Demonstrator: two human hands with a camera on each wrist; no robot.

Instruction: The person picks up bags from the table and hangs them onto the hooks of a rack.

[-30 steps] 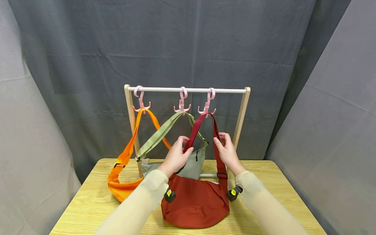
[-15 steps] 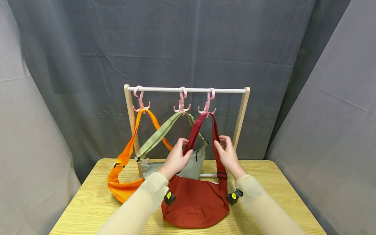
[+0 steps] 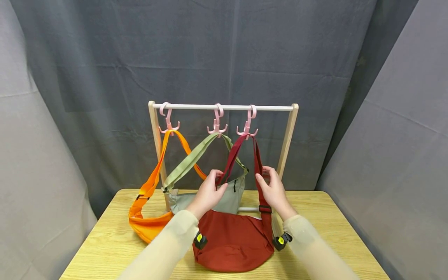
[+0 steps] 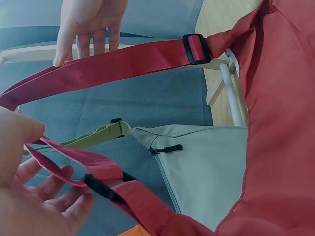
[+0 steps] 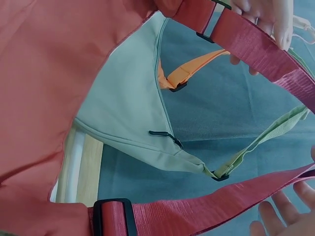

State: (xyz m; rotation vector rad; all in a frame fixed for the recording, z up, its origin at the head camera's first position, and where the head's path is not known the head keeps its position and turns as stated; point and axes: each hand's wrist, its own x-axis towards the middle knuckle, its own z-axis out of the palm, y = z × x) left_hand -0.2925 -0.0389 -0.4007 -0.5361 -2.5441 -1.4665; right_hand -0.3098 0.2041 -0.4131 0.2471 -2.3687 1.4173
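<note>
A dark red shoulder bag (image 3: 234, 241) hangs by its strap (image 3: 258, 163) from the right-hand pink hook (image 3: 247, 126). At the left run of that strap is my left hand (image 3: 207, 194); the webbing passes between its thumb and loosely bent, spread fingers (image 4: 74, 199). My right hand (image 3: 274, 190) is at the opposite run, thumb tip at the strap edge and relaxed fingers behind it. A black slider (image 5: 114, 216) sits on the strap below the right hand. Behind, a grey-green bag (image 3: 227, 196) hangs from the middle pink hook (image 3: 217, 124), partly hidden by the red bag and left hand.
An orange bag (image 3: 148, 227) hangs from the left pink hook (image 3: 168, 122), partly hidden by the left sleeve (image 3: 164, 245). The rack's white rail (image 3: 196, 106) joins wooden posts (image 3: 287, 140). It stands on a wooden table (image 3: 322, 225) before grey curtains (image 3: 122, 70).
Both hands have moved slightly down along the strap, the left one also a little to the left. The strap's left run has shifted and twisted slightly; the bags stay on their hooks.
</note>
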